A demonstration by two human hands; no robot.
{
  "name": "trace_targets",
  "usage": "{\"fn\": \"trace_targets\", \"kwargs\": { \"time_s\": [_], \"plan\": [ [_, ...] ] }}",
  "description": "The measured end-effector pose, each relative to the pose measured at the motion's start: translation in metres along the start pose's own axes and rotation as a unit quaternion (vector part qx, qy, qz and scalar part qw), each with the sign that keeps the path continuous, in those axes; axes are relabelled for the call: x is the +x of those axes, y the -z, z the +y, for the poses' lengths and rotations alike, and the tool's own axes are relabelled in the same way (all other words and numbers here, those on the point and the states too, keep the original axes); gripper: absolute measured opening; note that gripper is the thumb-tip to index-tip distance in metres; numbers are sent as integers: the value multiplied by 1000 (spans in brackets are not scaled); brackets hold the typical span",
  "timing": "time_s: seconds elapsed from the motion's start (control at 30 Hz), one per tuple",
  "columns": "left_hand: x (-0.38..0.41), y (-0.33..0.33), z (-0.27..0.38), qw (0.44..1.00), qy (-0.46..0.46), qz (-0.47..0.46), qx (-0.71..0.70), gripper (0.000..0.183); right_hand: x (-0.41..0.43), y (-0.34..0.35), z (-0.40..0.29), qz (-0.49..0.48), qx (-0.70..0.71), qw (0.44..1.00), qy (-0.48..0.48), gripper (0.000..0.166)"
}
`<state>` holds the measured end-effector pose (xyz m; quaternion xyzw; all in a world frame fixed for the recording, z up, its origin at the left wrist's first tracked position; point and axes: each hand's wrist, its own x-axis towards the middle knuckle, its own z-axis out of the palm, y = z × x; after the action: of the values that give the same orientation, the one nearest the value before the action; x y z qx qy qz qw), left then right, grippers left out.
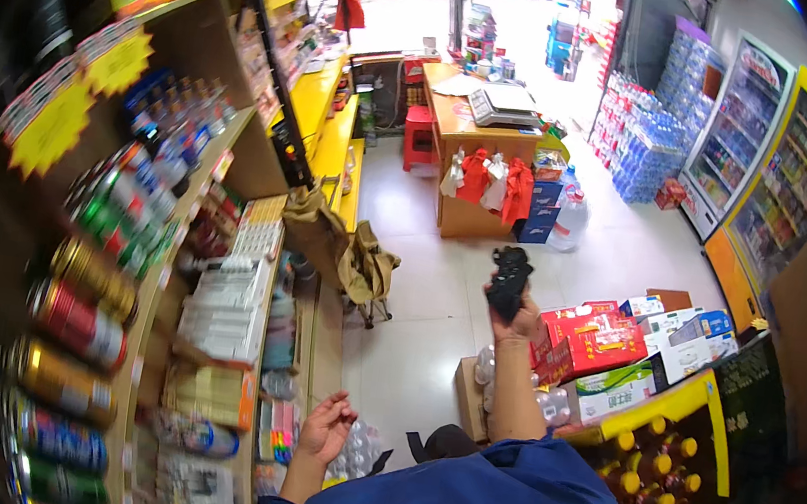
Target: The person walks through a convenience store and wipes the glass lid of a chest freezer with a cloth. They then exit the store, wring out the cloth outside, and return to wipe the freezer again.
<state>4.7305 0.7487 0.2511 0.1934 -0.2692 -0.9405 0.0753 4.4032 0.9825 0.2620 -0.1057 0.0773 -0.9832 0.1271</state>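
Observation:
My right hand (520, 324) is stretched forward above the floor, gripping a crumpled black bundle (509, 284) that could be cloth or plastic. Beyond it stands a wooden counter (472, 219) with red and white plastic bags (517, 187) hanging on its front. Low and to the left, my left hand (327, 430) holds nothing, its fingers loosely curled. Beside it runs a shelf unit (128, 399) with drink cans (73, 325) and small packaged goods. A khaki folding stool (369, 267) is ahead of that hand.
To the right, red gift boxes (593, 339), white cartons (685, 355) and yellow-capped bottles (661, 461) flank the tiled floor (406, 351). A scale (505, 104) sits on the counter. Farther right are bottled-water packs (642, 157) and glass-door fridges (737, 134).

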Motion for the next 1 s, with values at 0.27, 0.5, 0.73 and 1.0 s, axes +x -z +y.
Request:
{"fn": "trace_targets", "kwargs": {
  "time_s": [0.27, 0.5, 0.73, 1.0],
  "plan": [
    [249, -16, 44, 999, 13, -32, -16, 22, 174, 94, -79, 36, -31, 987, 152, 41],
    [425, -62, 82, 996, 81, -33, -8, 25, 300, 127, -120, 116, -51, 963, 237, 40],
    [657, -141, 66, 980, 173, -71, 69, 23, 388, 167, -186, 102, -76, 935, 331, 41],
    [859, -327, -43, 885, 378, -231, 142, 26, 361, 190, -290, 194, -102, 827, 518, 45]
  ]
}}
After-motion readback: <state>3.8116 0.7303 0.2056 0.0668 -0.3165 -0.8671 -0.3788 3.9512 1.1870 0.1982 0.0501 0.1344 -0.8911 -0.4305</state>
